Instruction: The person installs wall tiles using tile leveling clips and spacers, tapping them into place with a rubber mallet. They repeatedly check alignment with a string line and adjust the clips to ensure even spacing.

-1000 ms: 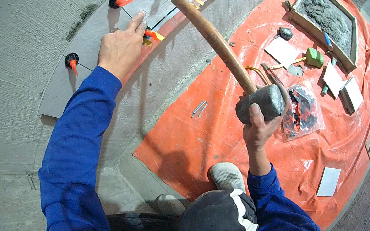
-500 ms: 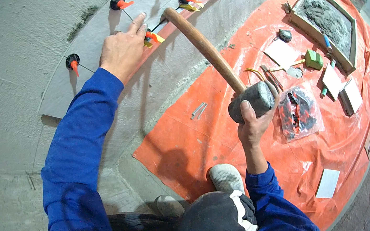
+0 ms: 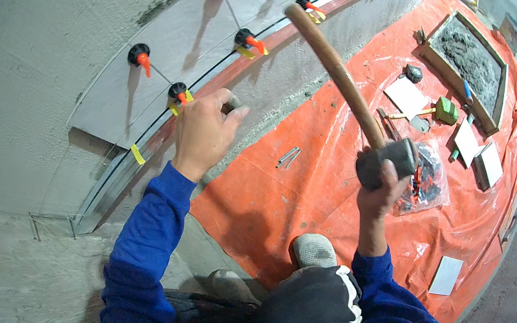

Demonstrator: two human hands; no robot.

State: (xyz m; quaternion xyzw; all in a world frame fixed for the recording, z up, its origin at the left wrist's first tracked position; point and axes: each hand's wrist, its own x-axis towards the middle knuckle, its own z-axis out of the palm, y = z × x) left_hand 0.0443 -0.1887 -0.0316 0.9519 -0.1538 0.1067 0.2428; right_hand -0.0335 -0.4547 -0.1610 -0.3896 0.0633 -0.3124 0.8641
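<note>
Rubber mallet (image 3: 385,161): held by its grey head in the right hand (image 3: 378,194), fingers wrapped shut around the head from below. Wooden handle (image 3: 337,72) runs up and to the left from those fingers, its free end near the wall clips.

Left hand (image 3: 204,131): fingers curled together at the bottom edge of the grey wall tile (image 3: 174,53), tips pinching a small grey piece; what it is cannot be made out. Just left of these fingers, touching or nearly so, sits a black-and-orange levelling clip (image 3: 178,92) with a yellow wedge. More clips of the same kind (image 3: 139,54) (image 3: 245,39) lie above and to either side along the tile joints.

Below and right of both hands: orange tarp (image 3: 308,190) over the floor. Two nails (image 3: 288,157) lie on it between the hands. Right of the right fingers, a clear bag of clips (image 3: 428,181). Further up-right, a framed tray of grey mortar (image 3: 474,60), a green tool (image 3: 446,111), small white tile pieces (image 3: 406,96).
</note>
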